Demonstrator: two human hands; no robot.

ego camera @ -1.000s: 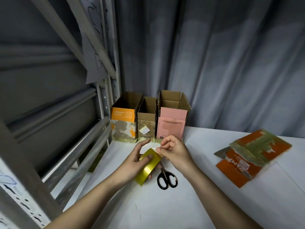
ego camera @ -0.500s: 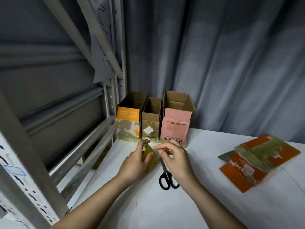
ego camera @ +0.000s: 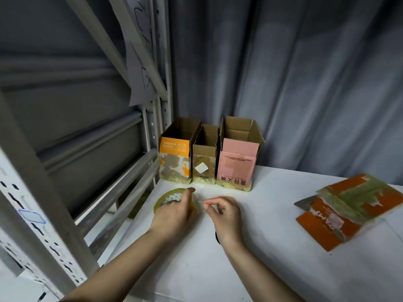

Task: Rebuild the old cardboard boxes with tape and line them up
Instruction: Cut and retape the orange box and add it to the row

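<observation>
Three rebuilt cardboard boxes stand open-topped in a row at the table's back left: an orange one [ego camera: 174, 162], a small brown one [ego camera: 205, 164] and a pink one [ego camera: 237, 166]. A flattened orange box [ego camera: 349, 212] lies at the right. In front of the row a yellowish tape roll [ego camera: 168, 198] lies flat on the table, and my left hand [ego camera: 174, 212] grips it from above. Just right of the roll, my right hand [ego camera: 224, 214] has curled fingers and pinches what looks like the tape's thin loose end. The scissors [ego camera: 216, 236] are almost wholly hidden under my right wrist.
A grey metal shelving rack [ego camera: 122, 188] runs along the table's left edge. Grey curtains [ego camera: 305, 83] hang behind the white table [ego camera: 272, 247]. A sheet of paper [ego camera: 139, 68] hangs from the rack above the boxes.
The tape roll went from held up on edge to lying flat on the table, further left. Both hands moved forward, and my right hand now covers the scissors.
</observation>
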